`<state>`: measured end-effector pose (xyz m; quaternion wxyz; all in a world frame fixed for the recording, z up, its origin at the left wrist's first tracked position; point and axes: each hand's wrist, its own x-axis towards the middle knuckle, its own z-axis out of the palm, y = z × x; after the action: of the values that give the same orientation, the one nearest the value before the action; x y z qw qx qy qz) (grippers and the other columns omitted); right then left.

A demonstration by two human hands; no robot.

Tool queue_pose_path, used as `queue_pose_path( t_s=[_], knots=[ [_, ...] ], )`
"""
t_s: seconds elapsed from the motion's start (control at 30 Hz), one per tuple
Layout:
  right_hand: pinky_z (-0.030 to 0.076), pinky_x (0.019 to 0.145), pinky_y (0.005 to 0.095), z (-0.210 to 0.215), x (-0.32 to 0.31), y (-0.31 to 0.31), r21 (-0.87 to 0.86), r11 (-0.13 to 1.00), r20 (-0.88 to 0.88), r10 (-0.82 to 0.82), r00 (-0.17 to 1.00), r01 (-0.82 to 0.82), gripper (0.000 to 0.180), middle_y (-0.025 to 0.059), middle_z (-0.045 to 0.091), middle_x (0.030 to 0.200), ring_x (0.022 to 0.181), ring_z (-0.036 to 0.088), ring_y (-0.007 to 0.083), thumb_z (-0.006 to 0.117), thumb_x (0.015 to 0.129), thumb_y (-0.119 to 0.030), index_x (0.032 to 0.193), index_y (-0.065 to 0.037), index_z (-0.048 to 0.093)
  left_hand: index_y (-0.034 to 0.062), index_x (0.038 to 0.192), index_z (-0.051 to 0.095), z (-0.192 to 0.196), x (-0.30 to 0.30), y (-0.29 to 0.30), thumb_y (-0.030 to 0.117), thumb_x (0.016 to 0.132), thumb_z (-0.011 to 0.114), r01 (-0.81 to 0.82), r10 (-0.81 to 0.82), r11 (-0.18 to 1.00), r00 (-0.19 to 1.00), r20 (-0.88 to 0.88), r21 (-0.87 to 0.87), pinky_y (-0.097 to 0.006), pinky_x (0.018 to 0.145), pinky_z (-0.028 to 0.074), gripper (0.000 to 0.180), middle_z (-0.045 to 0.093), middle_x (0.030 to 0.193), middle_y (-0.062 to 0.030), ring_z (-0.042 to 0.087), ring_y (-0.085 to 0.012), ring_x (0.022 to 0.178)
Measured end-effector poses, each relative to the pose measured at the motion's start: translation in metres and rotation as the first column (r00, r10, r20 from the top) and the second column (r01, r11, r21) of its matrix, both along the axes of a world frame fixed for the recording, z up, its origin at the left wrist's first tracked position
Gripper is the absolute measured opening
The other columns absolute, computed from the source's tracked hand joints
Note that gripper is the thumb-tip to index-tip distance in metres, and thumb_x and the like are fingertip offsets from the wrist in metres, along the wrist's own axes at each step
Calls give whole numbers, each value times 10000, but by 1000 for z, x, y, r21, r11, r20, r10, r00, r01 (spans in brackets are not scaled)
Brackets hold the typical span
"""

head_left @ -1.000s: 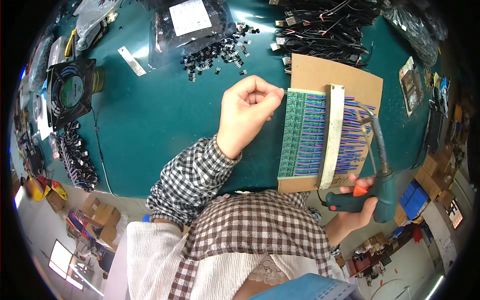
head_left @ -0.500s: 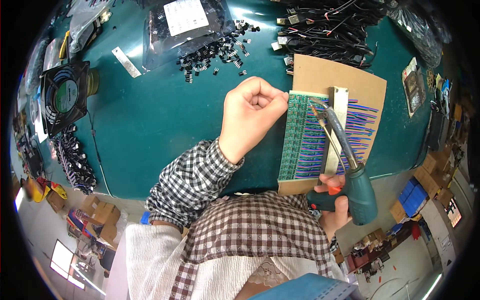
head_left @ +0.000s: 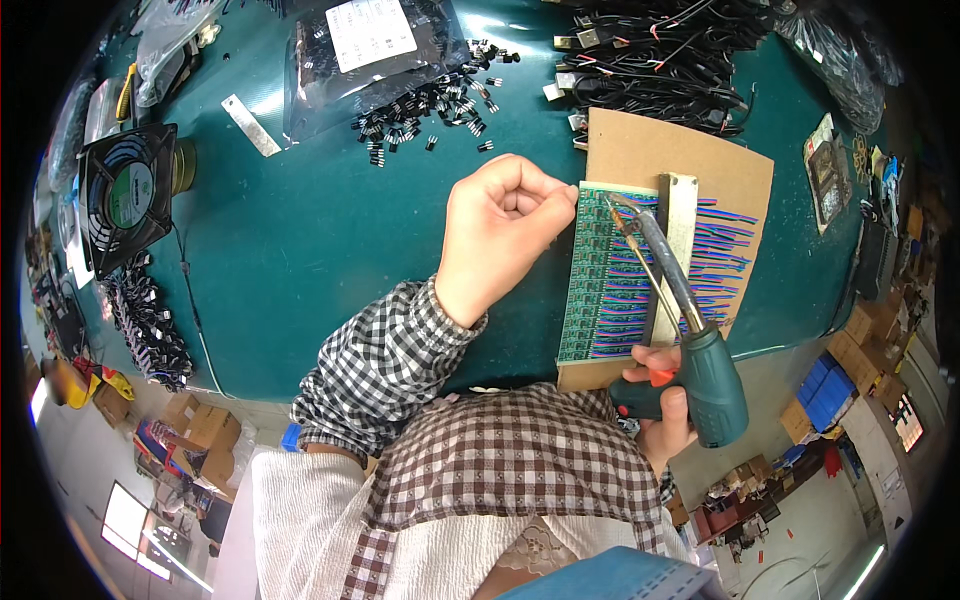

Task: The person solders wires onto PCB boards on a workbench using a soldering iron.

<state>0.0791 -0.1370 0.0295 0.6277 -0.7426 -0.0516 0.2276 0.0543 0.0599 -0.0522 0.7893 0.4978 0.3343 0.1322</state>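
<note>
Circuit boards (head_left: 585,270), joined in a green panel, lie on brown cardboard (head_left: 640,145), a pale bar (head_left: 682,208) across their blue and red wires (head_left: 730,215). From afar I watch the right hand (head_left: 667,432), fingers clamped around a green soldering gun (head_left: 715,385), its tip over the uppermost boards. The left hand (head_left: 508,230) has thumb and forefinger together at the panel's top left corner; whether they hold anything, I cannot tell. Black components (head_left: 440,110) lie beyond.

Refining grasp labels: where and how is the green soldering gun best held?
Soldering gun: grip the handle, probably from the near side, as the right hand does. The handle juts left from the bulky body, with the orange trigger beside it; the metal barrel points away over the circuit boards, likely keeping hands clear.
</note>
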Motion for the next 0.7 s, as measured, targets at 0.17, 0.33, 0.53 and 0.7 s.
queue_pose_path(
  t_s=[0.17, 0.33, 0.53, 0.7],
  knots=[
    [528, 571, 327, -1, 0, -1, -8, 1000, -5, 25, 1000, -25, 477, 159, 536, 847, 791, 576, 281, 580, 747, -299, 1013, 76, 451, -7, 701, 550, 2, 1, 1, 23, 725, 611, -25, 23, 999, 999, -34, -47, -142, 486, 404, 72, 578, 663, -10, 502, -11, 554],
    [528, 574, 332, -2, -1, -2, -7, 1000, -10, 12, 1000, -12, 479, 157, 538, 849, 790, 577, 283, 580, 746, -293, 1018, 78, 445, 7, 714, 556, 3, 2, 2, 50, 741, 612, -11, 10, 999, 999, -40, -33, -141, 464, 389, 76, 561, 627, 10, 479, -5, 519],
    [529, 575, 333, -3, 0, -4, 0, 1000, -13, 14, 1000, -14, 476, 156, 541, 844, 785, 579, 285, 577, 747, -285, 1028, 74, 439, 16, 744, 566, 2, 3, 3, 70, 762, 604, 18, -18, 1000, 999, -43, -14, -139, 449, 376, 68, 547, 601, 25, 468, -5, 491],
    [527, 580, 326, -2, -1, -2, 16, 1000, -8, 15, 1000, -15, 475, 155, 542, 844, 789, 575, 277, 580, 746, -283, 1027, 74, 444, 15, 758, 569, 5, -1, 3, 71, 766, 596, 9, -11, 999, 998, -54, -38, -139, 462, 380, 63, 545, 602, 25, 479, -10, 502]
  ],
)
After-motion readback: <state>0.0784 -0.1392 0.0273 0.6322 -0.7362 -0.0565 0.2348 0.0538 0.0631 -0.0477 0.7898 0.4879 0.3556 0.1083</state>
